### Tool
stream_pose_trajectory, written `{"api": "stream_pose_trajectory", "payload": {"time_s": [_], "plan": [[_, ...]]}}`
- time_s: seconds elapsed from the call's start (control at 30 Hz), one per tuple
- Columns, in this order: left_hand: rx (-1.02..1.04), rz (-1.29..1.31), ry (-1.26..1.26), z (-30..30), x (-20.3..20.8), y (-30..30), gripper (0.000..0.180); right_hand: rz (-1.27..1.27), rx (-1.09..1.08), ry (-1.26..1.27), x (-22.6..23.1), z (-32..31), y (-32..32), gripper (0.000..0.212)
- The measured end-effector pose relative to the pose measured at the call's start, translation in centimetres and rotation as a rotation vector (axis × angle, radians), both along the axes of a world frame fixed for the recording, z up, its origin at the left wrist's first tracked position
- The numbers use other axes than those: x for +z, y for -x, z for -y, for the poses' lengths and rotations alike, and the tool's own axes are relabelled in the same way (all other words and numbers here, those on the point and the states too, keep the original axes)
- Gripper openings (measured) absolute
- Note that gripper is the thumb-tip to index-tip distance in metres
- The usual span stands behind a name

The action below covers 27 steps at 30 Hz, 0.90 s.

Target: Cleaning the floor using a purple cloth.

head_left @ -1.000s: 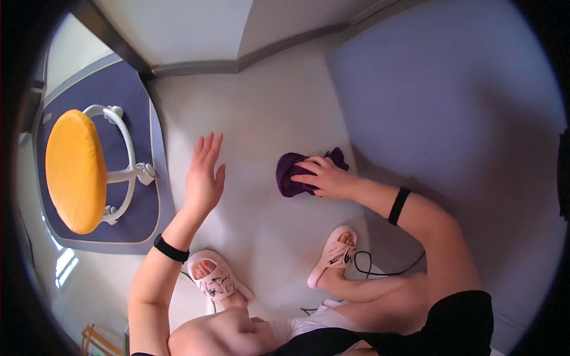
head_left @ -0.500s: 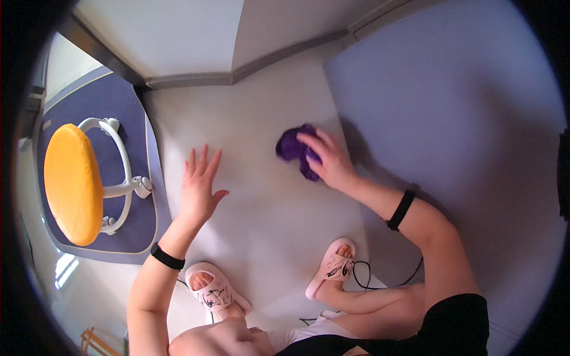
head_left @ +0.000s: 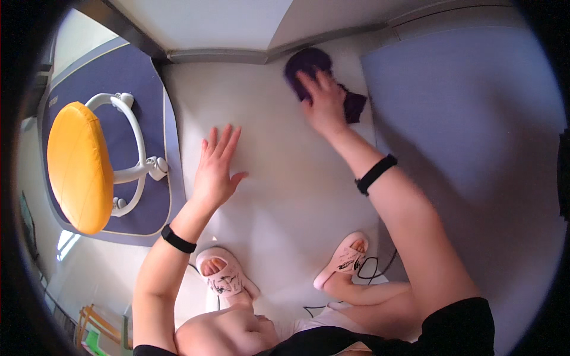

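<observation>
Near the grey baseboard [head_left: 219,57], the right hand [head_left: 323,105] lies spread over a purple cloth [head_left: 307,60], apparently mid-wipe. The left hand [head_left: 217,175] splays empty. The next stroke calls for even pressure.

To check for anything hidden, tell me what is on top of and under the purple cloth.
The right hand lies on top of the purple cloth. Pale grey floor shows around its edges; the patch directly beneath is covered and cannot be seen.

At one o'clock, the right hand [head_left: 326,110], fingers [head_left: 321,83] blurred, partly hides the purple cloth [head_left: 309,58]. Toward eight, the lower edge crops a wooden frame [head_left: 83,321]
</observation>
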State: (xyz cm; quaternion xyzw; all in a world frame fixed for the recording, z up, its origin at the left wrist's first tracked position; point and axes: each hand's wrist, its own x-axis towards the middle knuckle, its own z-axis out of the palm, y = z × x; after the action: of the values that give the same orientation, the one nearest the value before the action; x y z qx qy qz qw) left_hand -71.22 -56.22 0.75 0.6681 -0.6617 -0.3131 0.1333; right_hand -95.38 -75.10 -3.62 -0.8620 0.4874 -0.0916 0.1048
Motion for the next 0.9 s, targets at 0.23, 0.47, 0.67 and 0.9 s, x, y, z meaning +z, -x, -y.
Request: {"api": "stream_pose_trajectory", "payload": {"time_s": [0.23, 0.47, 0.67, 0.9], "plan": [[0.087, -0.244, 0.089, -0.2, -0.7, -1.9, 0.073, -0.008, 0.457, -0.120, 1.7, -13.5, 0.3, 0.064], [0.016, -0.105, 0.149, -1.3, 1.0, -0.7, 0.070, -0.093, 0.976, -0.512, 3.6, -26.3, 13.2, 0.038], [-0.119, -0.065, 0.111, -1.8, 1.6, 0.1, 0.078, -0.238, 0.535, -0.112, 5.9, -15.7, 12.8, 0.044], [-0.207, -0.021, 0.133, 1.1, -0.2, 1.6, 0.085, -0.287, 0.044, -0.182, 5.2, -0.7, 10.5, 0.083]]}}
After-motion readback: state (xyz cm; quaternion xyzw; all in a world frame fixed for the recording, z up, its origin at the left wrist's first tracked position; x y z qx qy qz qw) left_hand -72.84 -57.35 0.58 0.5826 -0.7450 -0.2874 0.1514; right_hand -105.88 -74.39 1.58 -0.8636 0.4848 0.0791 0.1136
